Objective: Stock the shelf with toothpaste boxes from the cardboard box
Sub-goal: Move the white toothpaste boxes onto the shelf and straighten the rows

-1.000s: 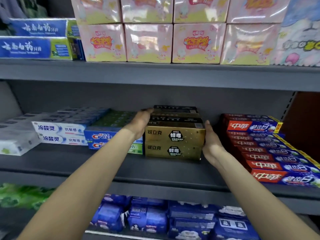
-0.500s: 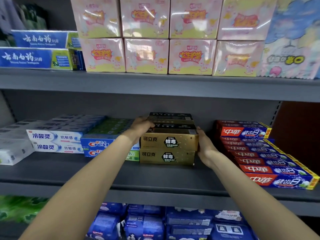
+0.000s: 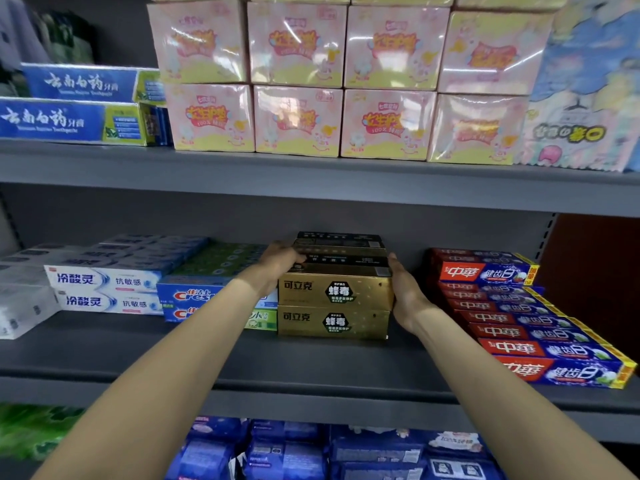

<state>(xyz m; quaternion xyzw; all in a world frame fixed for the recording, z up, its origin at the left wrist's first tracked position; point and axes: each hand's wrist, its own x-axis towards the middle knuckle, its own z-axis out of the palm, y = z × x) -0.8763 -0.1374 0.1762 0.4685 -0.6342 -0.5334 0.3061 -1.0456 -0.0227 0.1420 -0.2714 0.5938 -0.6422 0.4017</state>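
A stack of gold toothpaste boxes (image 3: 334, 304) with black hexagon labels stands two high and several deep in the middle of the grey shelf (image 3: 311, 362). My left hand (image 3: 277, 263) presses on the stack's left side near its top, fingers curled over the upper boxes. My right hand (image 3: 405, 292) lies flat against the stack's right side. The stack is held between both hands. The cardboard box is out of view.
Red and blue toothpaste boxes (image 3: 519, 320) fan out to the right. Crest boxes (image 3: 188, 296) and white boxes (image 3: 104, 289) fill the left. Pink packs (image 3: 298, 119) sit on the shelf above, blue packs (image 3: 287, 452) below.
The camera view has tilted up slightly. My hands stay on both sides of the gold stack, and the left fingers have slid a little further over its top.
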